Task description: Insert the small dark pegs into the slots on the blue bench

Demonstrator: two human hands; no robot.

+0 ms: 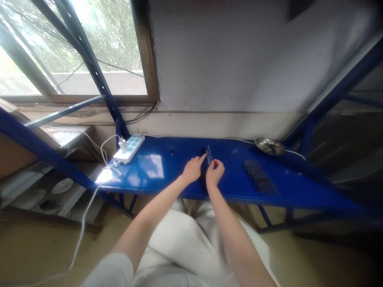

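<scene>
A narrow, clear, studded strip (208,154) is held at its near end between the thumb and fingers of the right hand (214,173), in what appears to be a narrow pinch. The strip is positioned above the middle of a glossy blue table (185,185), tilted slightly, with a row of small bumps seen along its right edge; whether its far end is rested on the tabletop cannot be told. The left hand (193,168) is placed just left of it, with the index finger stretched toward the strip and the other fingers curled; whether the strip is actually touched, or anything is gripped in that hand, cannot be told.

A small dark piece (171,151) is seen on the table, apart from the hands and to their left. Farther left, a white power strip (129,148) with pale blue socket panels is laid at a slant, and a white plug (122,144) is fitted into it. A white cable (82,227) is hung over the table's left end toward the floor. At the right, a round, shiny metal dish (270,146) is set near the back edge, and a dark object (260,176), obscured by pixelation, is seen nearer the front.
</scene>
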